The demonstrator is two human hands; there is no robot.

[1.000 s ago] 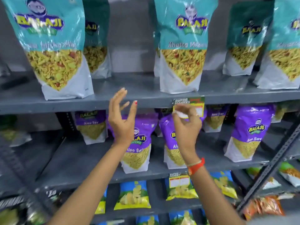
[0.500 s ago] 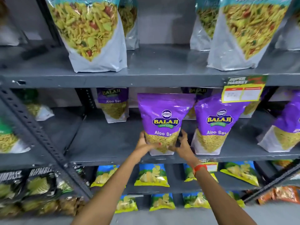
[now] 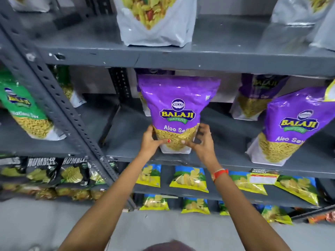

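Observation:
A purple Balaji Aloo Sev bag [image 3: 178, 105] stands upright near the front edge of the grey middle shelf [image 3: 226, 158]. My left hand [image 3: 151, 142] grips its lower left side, thumb across the front. My right hand [image 3: 201, 142] grips the lower right side, fingers curled behind the bag. A red band sits on my right wrist.
More purple Aloo Sev bags stand to the right [image 3: 290, 125] and at the back [image 3: 257, 96]. A slanted perforated steel post [image 3: 59, 113] crosses on the left, with a green bag [image 3: 25, 109] beyond it. White-bottomed mix bags [image 3: 154, 20] fill the upper shelf. Yellow chip packets [image 3: 188, 178] line the lower shelves.
My hands dropped from the price tag on the shelf edge to the purple bag and now hold it from both sides. The view has tilted down and moved closer.

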